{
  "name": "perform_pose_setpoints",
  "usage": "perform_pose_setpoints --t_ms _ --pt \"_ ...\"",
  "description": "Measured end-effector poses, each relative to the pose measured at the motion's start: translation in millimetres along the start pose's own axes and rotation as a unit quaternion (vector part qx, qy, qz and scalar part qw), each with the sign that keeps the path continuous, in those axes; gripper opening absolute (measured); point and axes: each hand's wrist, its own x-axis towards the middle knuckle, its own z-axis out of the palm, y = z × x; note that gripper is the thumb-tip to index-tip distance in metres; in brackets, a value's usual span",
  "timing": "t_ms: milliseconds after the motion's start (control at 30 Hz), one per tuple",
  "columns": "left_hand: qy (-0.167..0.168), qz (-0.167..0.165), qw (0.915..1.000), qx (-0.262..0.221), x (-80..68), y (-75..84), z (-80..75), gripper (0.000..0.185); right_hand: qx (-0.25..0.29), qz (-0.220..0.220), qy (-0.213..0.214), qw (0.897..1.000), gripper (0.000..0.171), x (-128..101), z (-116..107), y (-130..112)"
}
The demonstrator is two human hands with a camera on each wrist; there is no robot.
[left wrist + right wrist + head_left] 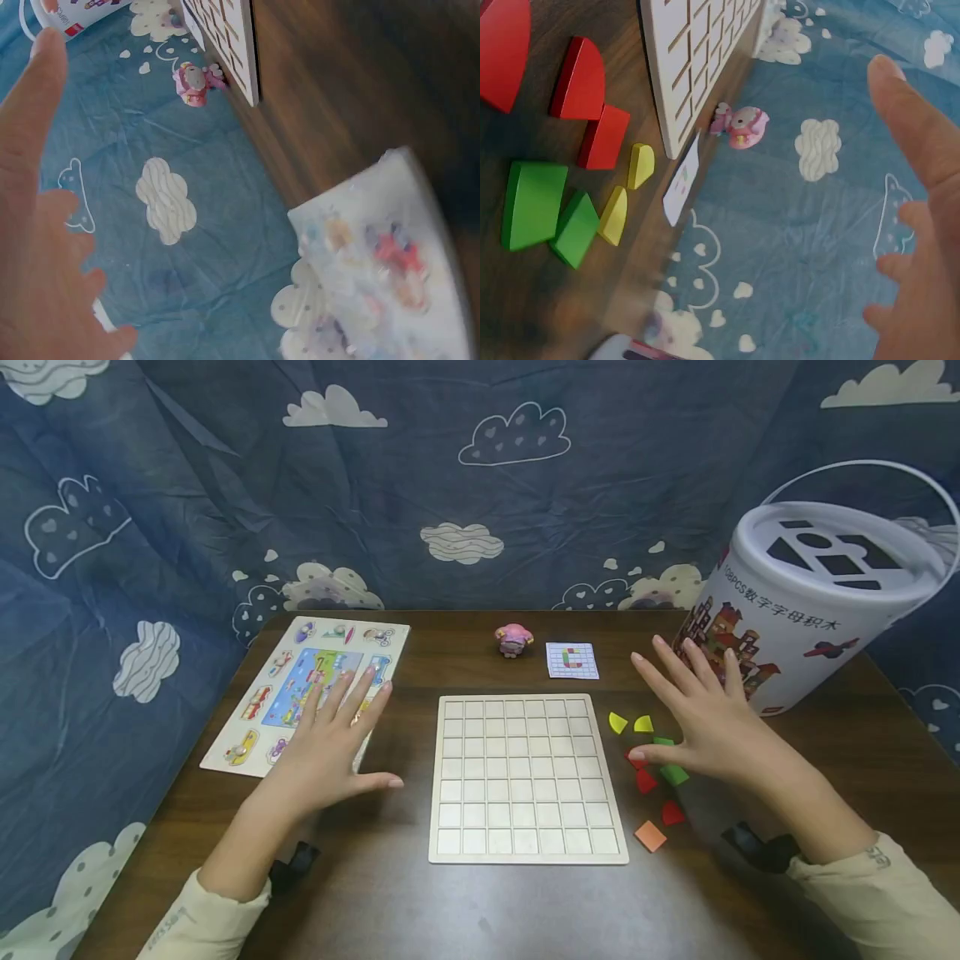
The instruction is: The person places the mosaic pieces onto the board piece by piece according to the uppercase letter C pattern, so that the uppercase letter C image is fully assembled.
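Note:
My left hand [322,760], fingers spread, hovers over the near right part of a picture puzzle board [240,710] and holds nothing. With fingers also spread, my right hand [712,727] is held above the loose blocks, in front of a white bucket [825,602]. A pale grid board [528,778] of square cells lies between the hands. To its right are yellow quarter-round blocks [640,166], green blocks [534,204], red blocks [580,79] and an orange square block [650,836]. In the head view my right thumb partly covers a red block.
Behind the grid board stand a small pink figurine [513,640] and a card [572,661] printed with a coloured block pattern on a grid. The bucket has a shape-hole lid and a raised handle. A blue cloud-patterned cloth [420,485] hangs behind the brown table [360,893].

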Motion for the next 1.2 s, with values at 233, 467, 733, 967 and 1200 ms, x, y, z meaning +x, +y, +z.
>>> perform_pose_setpoints --t_ms 233,467,733,967,1200 --pt "0.042 0.032 0.9945 -0.09 -3.3 11.1 17.9 0.106 0.158 -0.03 -0.008 0.987 0.099 5 9 5" --pt "0.03 0.034 0.9793 -0.197 -9.7 31.9 39.4 0.104 0.276 0.005 -0.066 0.959 0.083 8 36 16" --pt "-0.037 0.003 0.9447 -0.326 -15.5 44.8 59.3 0.096 0.281 0.039 -0.095 0.954 0.056 11 72 30" --pt "-0.093 -0.037 0.9207 -0.377 -21.2 48.3 75.2 0.102 0.275 0.047 -0.099 0.955 0.046 16 81 33" --pt "-0.113 -0.028 0.9156 -0.385 -25.6 53.3 80.1 0.115 0.264 0.043 -0.077 0.96 0.034 18 84 35"
